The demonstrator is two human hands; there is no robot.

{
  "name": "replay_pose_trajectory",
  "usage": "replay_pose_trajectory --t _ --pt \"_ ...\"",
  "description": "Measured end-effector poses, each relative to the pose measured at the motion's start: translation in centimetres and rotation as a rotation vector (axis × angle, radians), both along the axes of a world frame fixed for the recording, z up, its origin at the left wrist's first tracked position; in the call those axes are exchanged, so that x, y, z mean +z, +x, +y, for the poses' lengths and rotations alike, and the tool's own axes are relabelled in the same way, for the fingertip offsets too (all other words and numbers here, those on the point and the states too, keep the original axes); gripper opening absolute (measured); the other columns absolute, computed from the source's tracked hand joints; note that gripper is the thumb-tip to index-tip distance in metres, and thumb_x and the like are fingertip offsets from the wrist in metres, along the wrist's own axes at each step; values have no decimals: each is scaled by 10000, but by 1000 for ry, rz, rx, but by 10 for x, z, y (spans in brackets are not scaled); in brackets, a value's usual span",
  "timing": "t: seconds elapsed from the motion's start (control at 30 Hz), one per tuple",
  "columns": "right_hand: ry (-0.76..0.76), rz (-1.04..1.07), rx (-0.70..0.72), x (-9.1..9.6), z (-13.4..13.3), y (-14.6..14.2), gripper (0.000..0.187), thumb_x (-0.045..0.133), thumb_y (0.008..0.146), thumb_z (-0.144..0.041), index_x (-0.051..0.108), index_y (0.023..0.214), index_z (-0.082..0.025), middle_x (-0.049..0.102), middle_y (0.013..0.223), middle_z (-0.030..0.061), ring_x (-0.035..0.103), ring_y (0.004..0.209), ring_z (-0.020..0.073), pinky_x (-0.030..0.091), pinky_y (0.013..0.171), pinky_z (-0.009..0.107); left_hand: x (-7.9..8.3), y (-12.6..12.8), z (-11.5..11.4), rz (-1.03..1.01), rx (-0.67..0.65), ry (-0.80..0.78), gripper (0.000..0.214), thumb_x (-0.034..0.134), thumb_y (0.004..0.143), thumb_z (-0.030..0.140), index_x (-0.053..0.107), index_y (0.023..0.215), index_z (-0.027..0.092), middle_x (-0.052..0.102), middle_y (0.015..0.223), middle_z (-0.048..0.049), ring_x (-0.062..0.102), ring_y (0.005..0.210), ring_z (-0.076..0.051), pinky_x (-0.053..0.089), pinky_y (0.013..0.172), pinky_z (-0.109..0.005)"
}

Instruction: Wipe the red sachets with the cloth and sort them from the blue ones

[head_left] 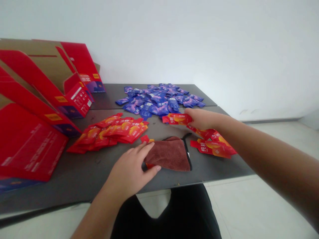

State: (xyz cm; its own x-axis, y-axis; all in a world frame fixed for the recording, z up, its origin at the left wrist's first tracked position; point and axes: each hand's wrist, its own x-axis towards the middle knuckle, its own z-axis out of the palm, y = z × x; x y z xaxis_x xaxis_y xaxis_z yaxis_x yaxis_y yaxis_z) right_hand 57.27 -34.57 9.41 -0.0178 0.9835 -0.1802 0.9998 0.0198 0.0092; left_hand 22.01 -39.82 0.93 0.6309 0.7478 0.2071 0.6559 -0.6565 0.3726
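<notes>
At the far left of the dark worktop (74, 172) stand several red cardboard display boxes (32, 132), open and leaning, their brown insides showing. Just right of them lies a fanned row of red sachets (109, 132), overlapping one another and touching the worktop. Behind and to the right of that row, toward the white wall, a loose heap of blue sachets (159, 99) is spread across the far part of the worktop.

Near the front edge, the left hand (132, 169) rests with fingers spread flat and the thumb out, pressing on the left edge of a folded brown cloth (169, 154); it grips nothing. A small red sachet corner peeks out beside the cloth's upper left.

Right of the cloth, the right hand (201, 119) is closed in a pinch on a single red sachet (175, 118), held just above the worktop between the blue heap and the cloth. Under and beyond that wrist lies a smaller pile of red sachets (214, 146), near the worktop's right edge.
</notes>
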Motion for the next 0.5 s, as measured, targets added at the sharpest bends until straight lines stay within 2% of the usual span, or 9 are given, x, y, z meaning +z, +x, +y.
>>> replay_pose_trajectory --t 0.1,0.17,0.23,0.3,0.4,0.5 --pt "117 36 -76 16 -12 18 335 652 886 -306 609 1205 -214 755 1128 121 716 950 322 529 766 388 0 0 0 0 4 5 693 687 946 508 521 1558 227 589 1567 -107 598 1385 -339 486 1170 -521" --pt "230 86 -183 28 -22 30 240 664 883 -325 620 1102 -238 748 1008 87 702 885 307 529 730 391 0 1 0 -2 1 5 686 690 942 507 528 1550 233 594 1562 -106 604 1377 -343 488 1166 -522" --pt "330 129 -293 39 -35 42 196 682 885 -342 615 1044 -250 734 944 81 692 821 292 528 689 395 1 1 0 -3 -4 3 686 692 939 506 530 1547 233 600 1556 -104 609 1369 -344 489 1164 -521" --pt "349 202 -378 43 -51 52 198 670 913 -359 606 1059 -242 733 923 95 691 756 264 517 642 381 1 1 -1 -2 -2 7 684 691 940 502 528 1547 230 602 1554 -99 610 1366 -341 488 1167 -518" --pt "263 437 -498 34 -75 66 288 656 948 -420 590 1130 -208 745 912 123 702 692 231 496 580 343 1 1 -1 -1 -3 15 684 682 949 496 519 1554 222 600 1556 -97 603 1374 -336 485 1170 -515" --pt "224 564 -586 9 -91 80 398 701 910 -444 559 1202 -212 773 1007 134 748 733 257 552 564 336 1 0 -1 -11 -12 12 686 683 950 503 514 1557 232 600 1556 -98 599 1381 -335 486 1168 -512"
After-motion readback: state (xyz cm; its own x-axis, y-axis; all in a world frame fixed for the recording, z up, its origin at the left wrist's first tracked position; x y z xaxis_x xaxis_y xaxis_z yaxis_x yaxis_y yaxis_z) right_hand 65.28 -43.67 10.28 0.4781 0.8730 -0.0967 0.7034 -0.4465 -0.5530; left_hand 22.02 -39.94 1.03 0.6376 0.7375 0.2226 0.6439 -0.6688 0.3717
